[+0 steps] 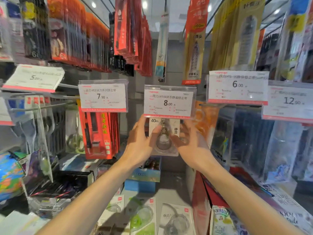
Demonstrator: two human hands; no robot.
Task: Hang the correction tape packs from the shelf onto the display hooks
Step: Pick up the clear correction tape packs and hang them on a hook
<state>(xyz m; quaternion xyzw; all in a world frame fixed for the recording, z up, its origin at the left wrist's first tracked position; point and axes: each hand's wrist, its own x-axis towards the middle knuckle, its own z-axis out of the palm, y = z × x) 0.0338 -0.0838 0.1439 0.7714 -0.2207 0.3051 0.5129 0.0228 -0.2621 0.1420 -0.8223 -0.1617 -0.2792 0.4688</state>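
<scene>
Right at the bottom, flat on the shelf, lie three more carded correction tape packs: a clear one, a green one and a grey one, side by side, each with a small red logo at its top corner. Just behind them sits a blue cardboard box.

Two bare forearms rise from the lower corners and meet in the middle. The left hand is wrapped on the left edge of a white card pack with a clear blister and a grey correction tape inside, thumb across the front of the blister. The right hand grips the opposite edge, fingers spread, thumb also on the front. So both hands are grasping that one pack, holding it upright, off the shelf, just beneath the display hook; "40m" is printed at its top left.

The pack's top edge tucks up behind a clear plastic price tag holder reading 8.00. Whether its hole is on the hook, I cannot tell; the tag hides it.

Left of it, red carded packs hang under a 7.90 price tag. To the right, a 6.00 price tag, then a 12.90 price tag, with blurred blue packets below. Farther up, rows of red and yellow hanging packets, and ceiling lights behind.
</scene>
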